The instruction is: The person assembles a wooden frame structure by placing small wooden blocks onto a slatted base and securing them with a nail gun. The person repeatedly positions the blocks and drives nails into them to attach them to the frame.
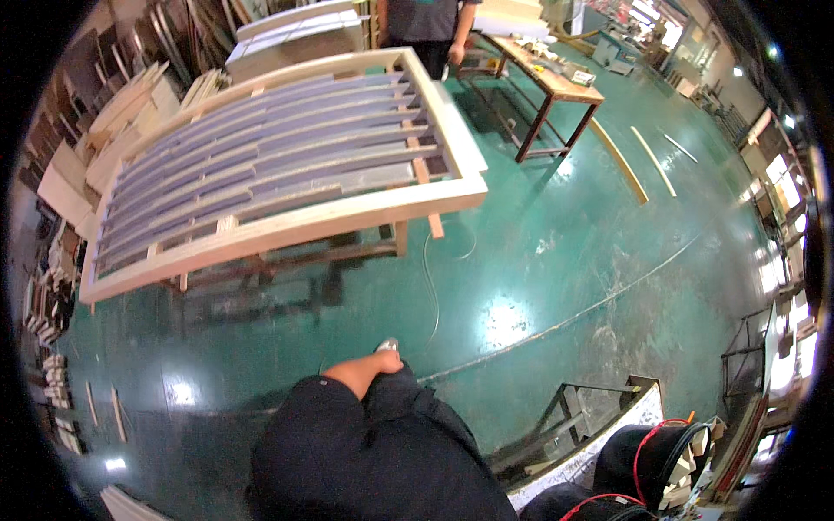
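Note:
My left hand (388, 357) hangs in front of my dark trousers, its forearm coming out of a short black sleeve. It looks small and rounded from above, and its fingers are too hidden to read. A small pale shape (388, 343), perhaps a shoe tip, shows just beyond it. No part of my right hand can be seen. Ahead and to the left, apart from my hand, a large pale wooden frame (347, 214) with several lengthwise slats (261, 143) rests on a low stand (401, 239).
Another person (426, 22) stands behind the frame. A wooden-topped workbench (556, 80) with dark legs carries small items. Loose strips (621, 162) and a thin hose (428, 278) lie on the green floor (556, 260). Black containers (621, 451) with red handles, holding wood offcuts, stand at lower right.

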`<state>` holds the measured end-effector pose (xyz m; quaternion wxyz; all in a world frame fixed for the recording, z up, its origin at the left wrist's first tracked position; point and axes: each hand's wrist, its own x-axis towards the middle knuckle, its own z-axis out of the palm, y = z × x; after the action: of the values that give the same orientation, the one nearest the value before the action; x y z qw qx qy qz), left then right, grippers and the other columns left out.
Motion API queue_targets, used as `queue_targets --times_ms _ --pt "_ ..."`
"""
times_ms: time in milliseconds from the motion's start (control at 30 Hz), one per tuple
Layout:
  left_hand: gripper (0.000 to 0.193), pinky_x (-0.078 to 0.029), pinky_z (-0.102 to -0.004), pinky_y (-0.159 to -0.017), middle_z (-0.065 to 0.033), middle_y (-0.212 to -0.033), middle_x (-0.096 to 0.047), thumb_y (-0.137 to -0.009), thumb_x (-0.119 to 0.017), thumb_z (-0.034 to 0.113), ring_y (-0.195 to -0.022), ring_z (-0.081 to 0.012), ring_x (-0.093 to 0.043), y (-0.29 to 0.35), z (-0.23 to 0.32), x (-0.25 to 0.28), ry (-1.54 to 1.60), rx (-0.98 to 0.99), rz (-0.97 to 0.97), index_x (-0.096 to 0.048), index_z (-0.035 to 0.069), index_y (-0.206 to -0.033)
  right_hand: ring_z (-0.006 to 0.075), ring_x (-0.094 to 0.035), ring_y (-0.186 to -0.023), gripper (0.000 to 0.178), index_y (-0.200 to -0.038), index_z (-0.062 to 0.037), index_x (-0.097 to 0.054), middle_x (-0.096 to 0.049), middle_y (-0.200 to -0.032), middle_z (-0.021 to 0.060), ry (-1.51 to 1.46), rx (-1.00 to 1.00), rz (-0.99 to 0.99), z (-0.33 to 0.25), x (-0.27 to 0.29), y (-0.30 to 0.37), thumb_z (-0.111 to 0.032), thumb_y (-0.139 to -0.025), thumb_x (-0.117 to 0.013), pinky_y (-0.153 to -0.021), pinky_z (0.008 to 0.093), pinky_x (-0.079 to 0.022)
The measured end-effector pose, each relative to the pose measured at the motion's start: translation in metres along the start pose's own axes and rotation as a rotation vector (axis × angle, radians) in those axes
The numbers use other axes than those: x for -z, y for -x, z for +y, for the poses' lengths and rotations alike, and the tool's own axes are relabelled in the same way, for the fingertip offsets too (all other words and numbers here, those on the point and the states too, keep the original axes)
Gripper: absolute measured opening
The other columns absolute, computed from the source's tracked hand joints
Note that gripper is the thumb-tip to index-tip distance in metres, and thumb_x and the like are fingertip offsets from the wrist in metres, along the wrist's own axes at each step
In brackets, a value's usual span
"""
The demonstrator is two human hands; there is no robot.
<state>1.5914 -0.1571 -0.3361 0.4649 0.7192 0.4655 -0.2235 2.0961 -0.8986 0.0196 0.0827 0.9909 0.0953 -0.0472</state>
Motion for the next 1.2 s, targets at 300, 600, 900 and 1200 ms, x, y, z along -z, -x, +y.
queue_targets --times_ms 300,600,900,1200 --pt "0.045 -0.054 -0.0516 -0.094 -0.0246 -0.115 -0.072 -0.088 -0.059 0.038 -0.108 -0.0419 -0.069 -0.046 0.027 0.031 -0.084 -0.195 -0.016 -0.076 0.000 -0.104 0.0372 -0.058 -0.111 0.070 -0.146 -0.0110 -0.045 -0.061 -0.124 0.0235 -0.097 -0.082 0.586 -0.115 0.092 0.023 -0.040 -0.087 -0.070 -0.094 0.0462 -0.049" --pt "0.040 -0.056 -0.0418 -0.083 -0.0125 -0.105 -0.075 -0.095 -0.067 0.044 -0.096 -0.0250 -0.071 -0.018 0.092 0.090 0.402 -0.590 0.014 -0.071 0.008 -0.113 0.0268 -0.055 -0.098 0.061 -0.143 -0.0067 -0.045 -0.057 -0.119 0.0157 -1.024 0.347 0.695 -0.535 0.107 0.004 -0.035 -0.094 -0.066 -0.082 0.0388 -0.049" --pt "0.062 -0.054 -0.0570 -0.091 -0.0139 -0.136 -0.053 -0.097 -0.057 0.060 -0.104 -0.0333 -0.061 0.148 0.022 0.213 1.741 -0.394 -0.213 -0.050 0.019 -0.143 0.0302 -0.049 -0.122 0.083 -0.155 -0.0095 -0.027 -0.042 -0.142 0.0154 -1.173 1.328 -0.859 -0.939 0.042 0.213 -0.019 -0.087 -0.073 -0.101 0.0471 -0.046" --pt "0.033 -0.055 -0.0548 -0.083 -0.0058 -0.118 -0.063 -0.093 -0.069 0.028 -0.098 -0.0251 -0.065 0.142 -0.050 0.187 2.262 -0.561 0.156 -0.060 0.014 -0.121 0.0252 -0.049 -0.125 0.089 -0.157 -0.0081 -0.027 -0.042 -0.145 0.0138 -0.830 2.008 -1.397 -1.036 0.054 0.348 0.000 -0.082 -0.075 -0.104 0.0400 -0.046"
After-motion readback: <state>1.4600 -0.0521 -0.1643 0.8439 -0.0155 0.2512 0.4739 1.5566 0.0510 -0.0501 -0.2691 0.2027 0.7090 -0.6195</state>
